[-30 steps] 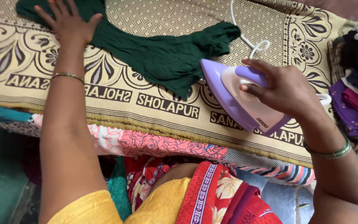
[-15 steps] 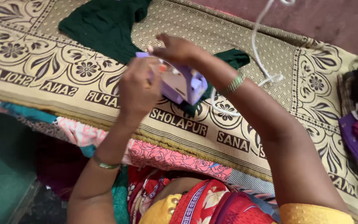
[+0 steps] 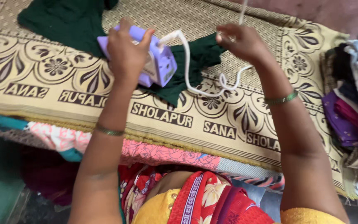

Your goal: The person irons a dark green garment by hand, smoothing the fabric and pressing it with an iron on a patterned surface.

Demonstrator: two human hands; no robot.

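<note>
Lavender plastic marks the electric iron (image 3: 156, 62), which sits left of centre in the upper half of the frame, resting on a dark green garment (image 3: 63, 20) that is spread over a beige patterned blanket (image 3: 237, 137). The iron is gripped from above by the left hand (image 3: 127, 52), with the fingers curled closed over its body and handle. The white power cord (image 3: 187, 62) is seen leaving the rear of the iron, looping down over the blanket and rising again to the right hand (image 3: 245, 41), upper centre-right, where it is pinched between closed fingertips and lifted clear of the cloth.

The iron is judged to be rigid and fairly heavy for its size, with a smooth plastic shell and a soleplate that may be hot; it would best be taken by the handle on top, never by the underside. The cord is judged to be light, limp and prone to tangling, so any point along its length can be held. The garment looks soft and thin and would bunch easily if dragged.

By count, one iron, one cord, one green garment and one blanket are seen. Two hands are in view, with one bangle worn on each wrist. A pile of folded clothes (image 3: 349, 103) lies at the right edge, the number of its pieces being impossible to tell. Pink floral bedding (image 3: 146, 153) shows beneath the blanket's lower edge.
</note>
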